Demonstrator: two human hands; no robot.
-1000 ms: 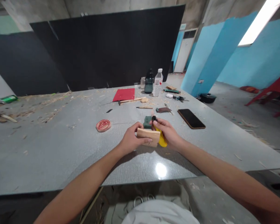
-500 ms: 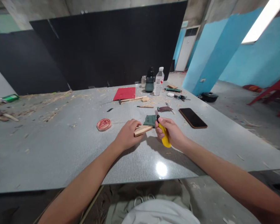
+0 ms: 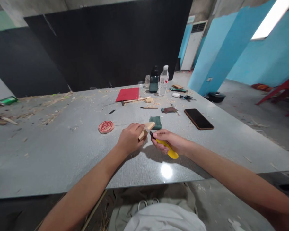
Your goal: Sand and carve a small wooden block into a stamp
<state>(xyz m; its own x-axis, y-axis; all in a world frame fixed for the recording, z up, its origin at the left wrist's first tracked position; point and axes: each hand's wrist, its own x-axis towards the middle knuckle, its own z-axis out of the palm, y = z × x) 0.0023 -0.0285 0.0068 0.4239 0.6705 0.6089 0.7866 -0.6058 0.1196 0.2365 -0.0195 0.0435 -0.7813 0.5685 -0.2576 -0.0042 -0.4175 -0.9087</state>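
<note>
My left hand [image 3: 130, 138] is closed round a pale wooden block [image 3: 146, 129], holding it tilted on edge just above the grey table [image 3: 62, 154]. My right hand [image 3: 170, 142] grips a yellow utility knife [image 3: 168, 149], its black tip pointing left at the lower edge of the block. A dark green pad [image 3: 155, 122] lies just behind the block. A round red carved disc [image 3: 106, 127] sits to the left of my left hand.
A black phone [image 3: 198, 119] lies to the right. Farther back are a red sheet [image 3: 127, 94], a small hammer [image 3: 135, 101], a dark bottle [image 3: 154, 80], a clear water bottle [image 3: 163, 81] and small tools. Wood shavings litter the far left.
The block went from flat and face-up to tilted on edge. The knife swung down from upright to pointing left at the block's lower edge.
</note>
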